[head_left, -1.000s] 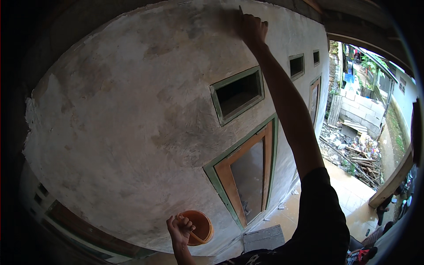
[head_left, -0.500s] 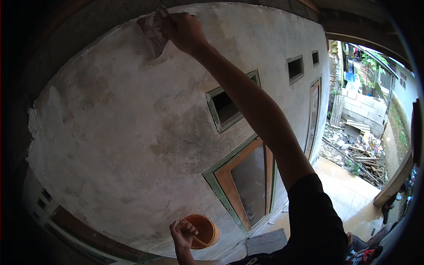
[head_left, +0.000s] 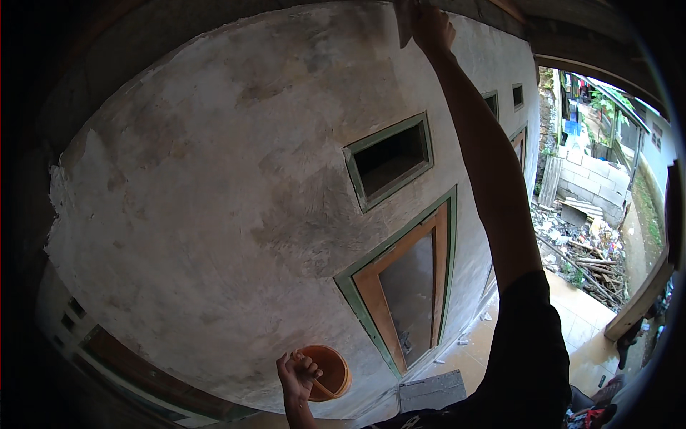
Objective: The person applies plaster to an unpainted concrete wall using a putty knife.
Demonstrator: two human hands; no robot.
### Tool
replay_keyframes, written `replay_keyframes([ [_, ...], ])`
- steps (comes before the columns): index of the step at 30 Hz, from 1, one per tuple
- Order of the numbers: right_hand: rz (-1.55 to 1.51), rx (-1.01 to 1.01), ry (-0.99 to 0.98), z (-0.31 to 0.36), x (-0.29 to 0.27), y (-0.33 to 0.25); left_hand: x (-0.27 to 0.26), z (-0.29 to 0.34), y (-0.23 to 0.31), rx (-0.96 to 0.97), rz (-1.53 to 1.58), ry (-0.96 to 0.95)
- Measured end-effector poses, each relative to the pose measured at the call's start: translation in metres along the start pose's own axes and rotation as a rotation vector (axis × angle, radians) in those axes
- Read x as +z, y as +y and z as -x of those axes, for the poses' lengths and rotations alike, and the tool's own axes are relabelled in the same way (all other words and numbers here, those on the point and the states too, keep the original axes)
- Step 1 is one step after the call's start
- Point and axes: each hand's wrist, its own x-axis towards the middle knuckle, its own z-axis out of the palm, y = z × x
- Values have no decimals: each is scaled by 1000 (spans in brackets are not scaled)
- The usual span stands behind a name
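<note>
At the top of the frame the right hand (head_left: 431,25) presses a flat tool (head_left: 403,28) against the plastered wall (head_left: 214,186); its fingers are hidden, grip unclear. Bottom centre, the left hand (head_left: 296,375) is fisted on the orange bucket (head_left: 330,370). Most of the wall looks coated but patchy, and the top strip seems unfinished.

Daylight scene, strong fisheye warp, dark rim.

Light enters from the open yard (head_left: 593,214) at right, brightest patch in frame, slightly washed out. Wall (head_left: 214,214) evenly lit, soft grey, no hard shadows or glare. Window (head_left: 389,159) recess reads near black. Raised right hand (head_left: 429,25) and arm are in shade, hand slightly blurred at top edge. Left hand (head_left: 299,372) dim but sharp. Straight frame edges bow outward; corners vignette to black, heaviest at left and bottom.
</note>
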Motion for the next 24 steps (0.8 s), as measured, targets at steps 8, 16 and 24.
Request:
replay_keyframes([
  [8,131,-204,-244,54,17,-62,-2,2,5,-8,17,-14],
  [16,-198,-430,-194,104,-6,-207,-2,5,0,-10,36,-38],
  [24,-479,-584,-428,117,-55,-264,6,1,-4,-37,12,-41],
])
